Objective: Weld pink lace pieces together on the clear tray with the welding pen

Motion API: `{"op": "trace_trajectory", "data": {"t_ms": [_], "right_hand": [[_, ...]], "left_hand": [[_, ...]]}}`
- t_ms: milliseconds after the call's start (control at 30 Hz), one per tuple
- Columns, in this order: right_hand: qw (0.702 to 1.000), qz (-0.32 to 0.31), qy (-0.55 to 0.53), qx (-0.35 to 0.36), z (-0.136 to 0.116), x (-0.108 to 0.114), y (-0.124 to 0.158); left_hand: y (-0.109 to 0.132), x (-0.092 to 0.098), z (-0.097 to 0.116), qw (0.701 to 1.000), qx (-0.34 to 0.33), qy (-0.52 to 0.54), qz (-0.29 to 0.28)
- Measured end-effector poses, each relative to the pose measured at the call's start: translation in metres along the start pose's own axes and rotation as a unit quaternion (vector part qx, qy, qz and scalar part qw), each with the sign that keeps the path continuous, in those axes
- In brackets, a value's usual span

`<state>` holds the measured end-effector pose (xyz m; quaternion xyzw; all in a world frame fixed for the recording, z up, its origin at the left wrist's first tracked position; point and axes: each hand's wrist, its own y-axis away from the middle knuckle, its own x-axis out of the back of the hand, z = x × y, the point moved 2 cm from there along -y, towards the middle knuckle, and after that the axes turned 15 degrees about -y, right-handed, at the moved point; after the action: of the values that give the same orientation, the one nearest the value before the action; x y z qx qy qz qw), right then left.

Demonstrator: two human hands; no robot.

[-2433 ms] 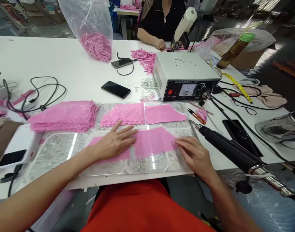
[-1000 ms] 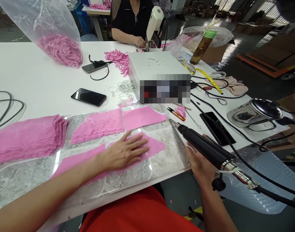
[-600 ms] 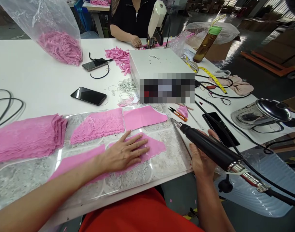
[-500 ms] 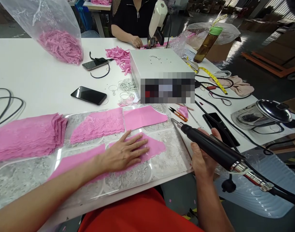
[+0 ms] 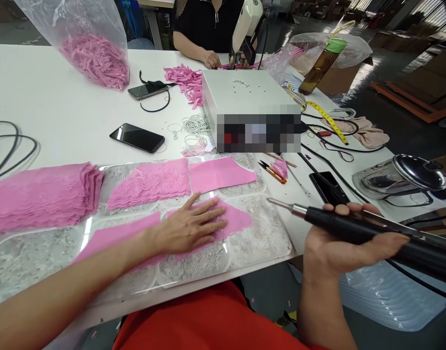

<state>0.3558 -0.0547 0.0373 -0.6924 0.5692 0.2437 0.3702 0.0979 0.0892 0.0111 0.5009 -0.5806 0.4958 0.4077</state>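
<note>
My left hand lies flat with fingers spread on a pink fabric piece with a scalloped lace edge. Under my left forearm lies another pink piece. Off the table's right front edge, my right hand is closed around a black cylindrical tool with a thin pointed metal tip, which points left. A narrow metal strip, perhaps tweezers, runs along the tool in the same hand. Behind my left hand lie a layered pink lace stack and a smooth pink piece.
A thick pink stack lies left on the marbled mat. Behind it are a phone, a grey box and orange snips. Cables and a metal pot stand right. A co-worker's hand is across the table.
My right hand has turned and moved right with the black tool, which now lies more level with its tip lower. My left hand stays flat on the pink piece. The view has shifted slightly.
</note>
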Motion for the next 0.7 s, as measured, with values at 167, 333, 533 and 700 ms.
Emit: {"op": "trace_trajectory", "data": {"t_ms": [167,333,533,700], "right_hand": [[0.996,-0.059,0.012,-0.068,-0.014,-0.001,0.003],[0.989,-0.13,0.007,-0.07,-0.014,-0.006,0.01],[0.978,-0.183,0.005,-0.101,-0.01,-0.014,0.017],[0.976,-0.193,0.003,-0.1,-0.007,-0.014,0.019]], "left_hand": [[-0.001,0.001,0.0,1.0,0.004,0.007,-0.007],[-0.002,0.002,0.0,1.0,-0.001,0.01,-0.015],[-0.002,0.001,0.0,0.999,0.001,0.016,-0.034],[-0.002,0.0,0.0,0.999,0.002,0.017,-0.037]]}}
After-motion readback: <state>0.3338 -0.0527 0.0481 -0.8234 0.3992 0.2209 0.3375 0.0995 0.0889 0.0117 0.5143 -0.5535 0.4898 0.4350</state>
